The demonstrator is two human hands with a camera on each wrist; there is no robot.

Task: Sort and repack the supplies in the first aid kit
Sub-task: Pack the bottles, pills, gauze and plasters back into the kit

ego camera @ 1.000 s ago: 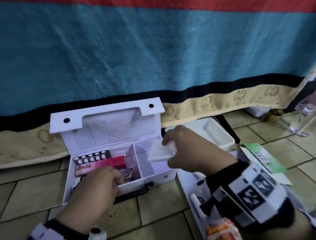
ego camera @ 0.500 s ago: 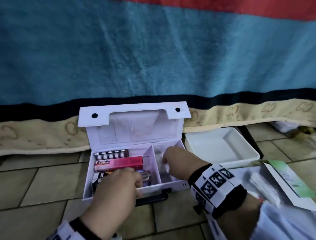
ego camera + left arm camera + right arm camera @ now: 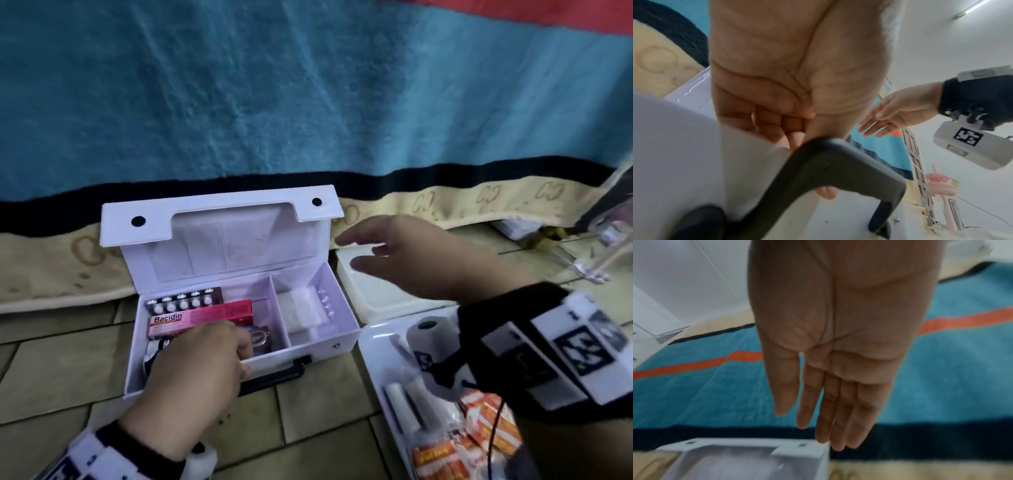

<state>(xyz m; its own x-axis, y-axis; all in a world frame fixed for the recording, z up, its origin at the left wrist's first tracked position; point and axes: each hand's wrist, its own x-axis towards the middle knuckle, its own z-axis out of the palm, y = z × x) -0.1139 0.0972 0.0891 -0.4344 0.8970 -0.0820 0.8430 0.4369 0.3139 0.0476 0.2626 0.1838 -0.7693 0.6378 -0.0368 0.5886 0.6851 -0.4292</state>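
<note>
The white first aid kit (image 3: 342,337) stands open on the tiled floor, its lid (image 3: 219,219) upright. The left compartment holds a blister pack (image 3: 183,301), a pink Bacidin box (image 3: 202,317) and small items partly hidden by my hand. A white gauze pad (image 3: 303,308) lies flat in the right compartment. My left hand (image 3: 245,356) grips the kit's front wall, fingers curled inside and thumb outside by the black handle (image 3: 838,165). My right hand (image 3: 352,253) hovers empty to the right of the lid, fingers (image 3: 818,418) straight.
An empty white tray (image 3: 376,301) sits to the right of the kit. A second white tray (image 3: 373,346) at front right holds a bandage roll (image 3: 428,329), white tubes and orange sachets (image 3: 486,421). A blue blanket (image 3: 308,102) hangs behind. Clear plastic (image 3: 603,253) lies far right.
My right hand lowered the gauze pad into the right compartment, let go and drew back to the right, now empty. My left hand stayed on the kit's front wall.
</note>
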